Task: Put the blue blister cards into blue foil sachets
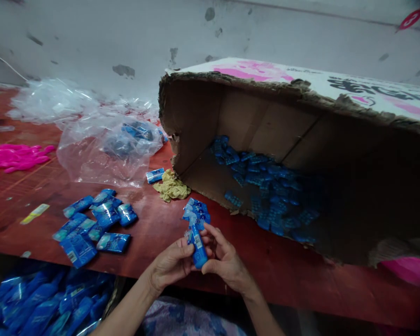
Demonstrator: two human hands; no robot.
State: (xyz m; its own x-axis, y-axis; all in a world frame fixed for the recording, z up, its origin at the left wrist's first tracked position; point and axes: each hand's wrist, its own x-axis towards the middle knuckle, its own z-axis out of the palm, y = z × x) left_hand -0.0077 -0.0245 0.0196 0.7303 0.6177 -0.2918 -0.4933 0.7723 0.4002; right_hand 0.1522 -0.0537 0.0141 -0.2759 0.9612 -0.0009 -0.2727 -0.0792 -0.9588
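Close to the table's front edge, a small blue packet with a white barcode label is held upright between my two hands. My left hand pinches its left side between thumb and fingers. On the other side, my right hand has its fingers curled round the packet, the thumb near its lower end. Just beyond my fingers lies a small bunch of shiny blue wrappers. To the left, several filled blue packets form a loose pile on the red table. What the packet contains is hidden.
A large torn-edged cardboard box lies on its side at right, with many blue packets inside. Farther left are a clear plastic bag, a yellowish crumpled cloth and pink pieces. Blue packets fill a space below the table edge.
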